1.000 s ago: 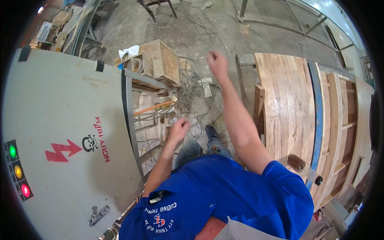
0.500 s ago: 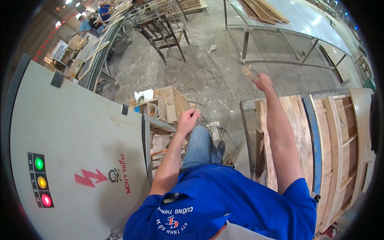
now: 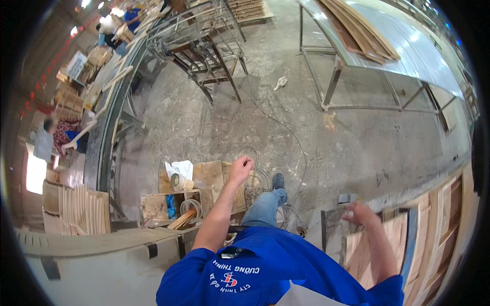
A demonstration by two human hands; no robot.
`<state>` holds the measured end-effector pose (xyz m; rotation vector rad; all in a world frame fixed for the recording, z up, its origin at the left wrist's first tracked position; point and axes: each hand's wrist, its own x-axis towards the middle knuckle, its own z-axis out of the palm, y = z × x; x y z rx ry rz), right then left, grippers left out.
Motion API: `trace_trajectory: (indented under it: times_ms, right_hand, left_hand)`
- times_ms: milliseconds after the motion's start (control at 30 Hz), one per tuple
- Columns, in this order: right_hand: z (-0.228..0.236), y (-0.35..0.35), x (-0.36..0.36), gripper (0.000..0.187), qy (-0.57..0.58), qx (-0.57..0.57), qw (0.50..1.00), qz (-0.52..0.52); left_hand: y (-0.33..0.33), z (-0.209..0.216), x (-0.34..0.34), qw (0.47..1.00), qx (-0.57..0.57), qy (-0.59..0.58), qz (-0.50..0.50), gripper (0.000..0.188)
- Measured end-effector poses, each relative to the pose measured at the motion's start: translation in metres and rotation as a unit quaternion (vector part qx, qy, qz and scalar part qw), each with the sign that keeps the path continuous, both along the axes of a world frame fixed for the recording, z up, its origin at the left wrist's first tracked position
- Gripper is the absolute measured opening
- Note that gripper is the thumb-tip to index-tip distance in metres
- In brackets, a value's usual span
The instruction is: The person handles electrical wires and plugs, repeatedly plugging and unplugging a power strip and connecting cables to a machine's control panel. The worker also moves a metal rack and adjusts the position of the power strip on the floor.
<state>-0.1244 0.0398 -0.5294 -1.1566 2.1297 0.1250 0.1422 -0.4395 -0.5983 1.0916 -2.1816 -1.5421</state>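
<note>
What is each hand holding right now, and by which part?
The left hand is a closed fist, empty as far as shows. The right hand is blurred above the wooden panels; whether it grips one cannot be told.

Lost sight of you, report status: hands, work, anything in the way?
Left hand fisted, empty. Right hand open over pale wooden panel stack. Wooden crate and cables near feet.

A stained concrete floor (image 3: 240,117) spreads out; beyond it stands a long metal-framed table (image 3: 357,56), with a wooden chair (image 3: 209,64) to its left.
</note>
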Motion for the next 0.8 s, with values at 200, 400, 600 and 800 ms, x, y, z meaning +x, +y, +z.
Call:
trace_trajectory:
  times_ms: [200,400,600,800]
  right_hand:
    - [-0.031,0.013,-0.014,0.052,-0.036,-0.074,0.995,-0.052]
    - [-0.006,-0.014,-0.006,0.048,-0.01,-0.048,0.997,0.058]
    - [-0.017,-0.024,-0.014,0.045,-0.002,-0.051,0.99,0.135]
    - [-0.01,-0.021,-0.002,0.045,0.025,-0.023,0.984,0.177]
  left_hand:
    - [0.001,-0.004,0.016,0.994,-0.026,-0.101,-0.017,0.023]
    - [0.1,0.029,0.105,0.997,0.023,-0.067,0.006,0.024]
    - [0.199,0.065,0.186,0.998,0.048,-0.02,0.027,0.019]
    - [0.25,0.124,0.227,0.998,-0.007,0.03,0.058,0.022]
